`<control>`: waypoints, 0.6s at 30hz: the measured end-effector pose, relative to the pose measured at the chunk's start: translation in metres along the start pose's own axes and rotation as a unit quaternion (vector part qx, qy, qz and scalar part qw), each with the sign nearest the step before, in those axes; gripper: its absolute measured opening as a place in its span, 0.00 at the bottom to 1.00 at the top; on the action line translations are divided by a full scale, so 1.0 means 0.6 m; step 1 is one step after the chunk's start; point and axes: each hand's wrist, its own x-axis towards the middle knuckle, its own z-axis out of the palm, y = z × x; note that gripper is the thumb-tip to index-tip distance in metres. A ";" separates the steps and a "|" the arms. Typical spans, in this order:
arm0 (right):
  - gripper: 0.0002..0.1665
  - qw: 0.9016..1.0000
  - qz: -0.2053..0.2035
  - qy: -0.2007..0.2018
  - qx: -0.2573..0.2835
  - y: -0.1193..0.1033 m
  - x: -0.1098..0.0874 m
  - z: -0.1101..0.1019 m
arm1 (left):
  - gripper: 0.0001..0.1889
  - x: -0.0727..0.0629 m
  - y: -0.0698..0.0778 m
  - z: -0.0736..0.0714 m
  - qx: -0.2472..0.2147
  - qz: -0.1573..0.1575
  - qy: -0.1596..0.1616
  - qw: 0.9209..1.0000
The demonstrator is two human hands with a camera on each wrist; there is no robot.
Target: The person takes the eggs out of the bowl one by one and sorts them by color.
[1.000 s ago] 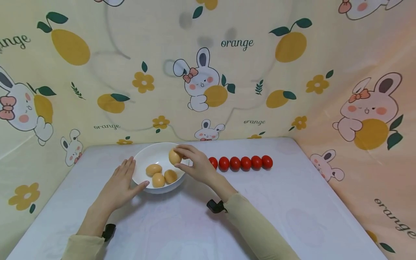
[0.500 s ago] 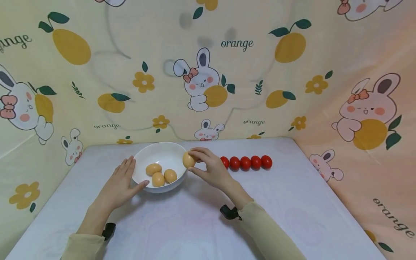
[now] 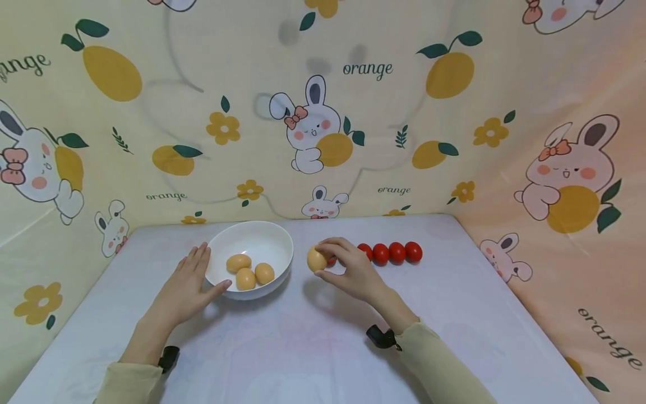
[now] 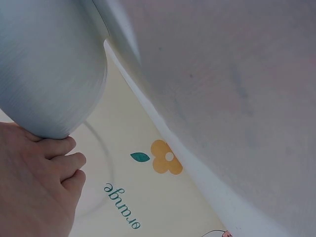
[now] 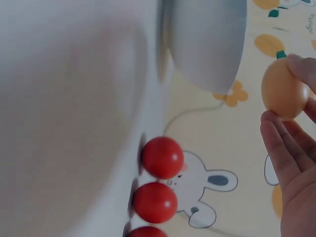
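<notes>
My right hand pinches a light-brown egg between thumb and fingertips, above the table just right of a white bowl. In the right wrist view, the same egg shows whole and smooth in the fingers. Three more eggs lie together in the near part of the bowl. My left hand rests against the bowl's left side, fingers outstretched and thumb at the near rim. The left wrist view shows its fingers touching the bowl's outer wall.
Behind my right hand runs a row of several smooth red rounded things, partly covered by that hand. They stand on a white-covered table. A patterned cloth with rabbits and oranges rises around the back and sides.
My right hand has carried the egg from over the bowl to the right, past its rim, and in front of the red row. The left hand stays at the bowl.
</notes>
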 end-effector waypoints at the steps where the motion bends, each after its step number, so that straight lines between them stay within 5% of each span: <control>1: 0.32 1.000 -0.001 -0.003 0.002 0.001 -0.004 -0.003 | 0.56 0.000 0.000 0.000 0.001 0.000 0.000 1.000; 13: 0.27 0.996 0.021 -0.085 0.023 0.025 -0.044 -0.027 | 0.56 0.001 0.000 0.003 0.002 -0.009 -0.003 1.000; 18: 0.25 0.989 0.061 -0.131 0.016 0.028 -0.052 -0.031 | 0.56 0.003 -0.003 0.004 0.003 -0.007 -0.001 1.000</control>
